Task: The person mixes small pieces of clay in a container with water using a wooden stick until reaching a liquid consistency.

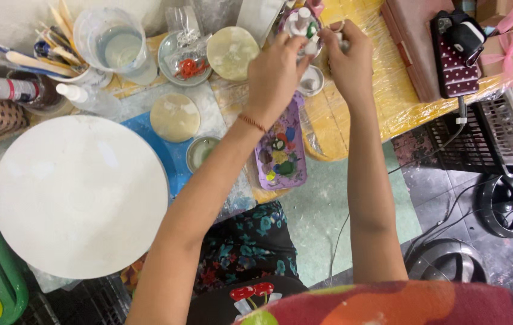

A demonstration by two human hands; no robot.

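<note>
My left hand (276, 73) and my right hand (349, 55) are raised together at the back of the table, over a cluster of small white paint bottles (300, 21). Both sets of fingers pinch a small white bottle (312, 44) between them. A thin red cord circles my left wrist. Just below my left hand lies a purple paint palette (283, 150) with several blobs of mixed colours. A small white cup (313, 81) sits under the hands.
A large round white board (79, 192) fills the left. Behind it stand a clear measuring jug (112, 45), a cup of brushes and sticks (58, 51), round pale discs (175, 117) and a small bowl (201, 150). A dark phone (456, 57) and black crates (485, 135) lie right.
</note>
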